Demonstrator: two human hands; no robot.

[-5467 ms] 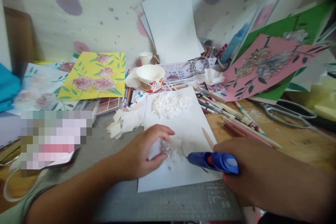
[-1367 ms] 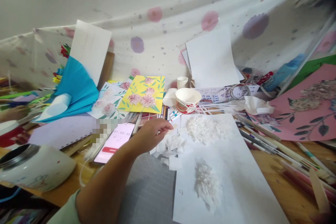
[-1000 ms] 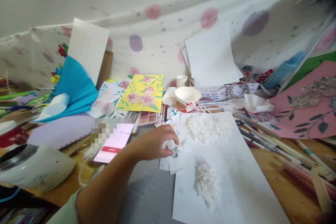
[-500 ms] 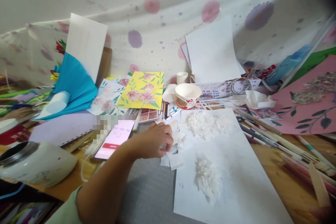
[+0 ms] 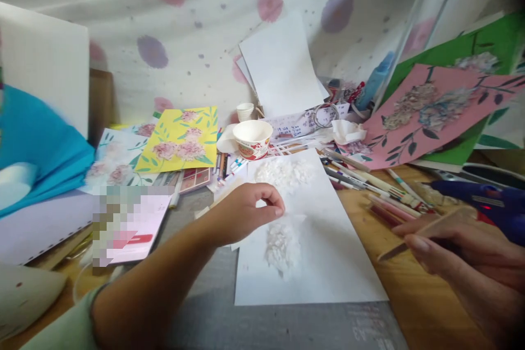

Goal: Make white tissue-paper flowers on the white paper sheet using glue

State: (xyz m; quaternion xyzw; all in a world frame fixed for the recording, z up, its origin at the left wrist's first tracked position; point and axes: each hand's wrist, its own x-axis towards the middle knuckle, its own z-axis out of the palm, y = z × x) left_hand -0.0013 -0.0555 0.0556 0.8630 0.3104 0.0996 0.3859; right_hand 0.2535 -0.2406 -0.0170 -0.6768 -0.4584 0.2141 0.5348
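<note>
My left hand [image 5: 246, 210] is above the white sheet [image 5: 328, 262], thumb and forefinger pinched on a thin piece of white paper [image 5: 296, 221]. The piece is just above the lower white paper flower [image 5: 279, 246]. A second cluster of white petals [image 5: 283, 170] lies at the top of the sheet. At the right edge my right hand [image 5: 463, 268] grips a flat wooden craft stick [image 5: 435, 234], tilted with its tip down to the left. Behind that hand lies a blue glue gun [image 5: 476, 197] with a small red light. My left wrist partly covers some loose paper squares.
A paper bowl [image 5: 252, 139] stands behind the sheet, near stacked cups [image 5: 245, 112]. Pens and brushes [image 5: 361, 175] lie along the right. A phone [image 5: 139, 229] is at left, beside a yellow flower picture [image 5: 182, 142]. A pink flower picture [image 5: 443, 115] leans at right.
The view has turned right. My left hand has moved from the paper squares to over the lower flower, holding a paper piece. My right hand with the craft stick has come into view.
</note>
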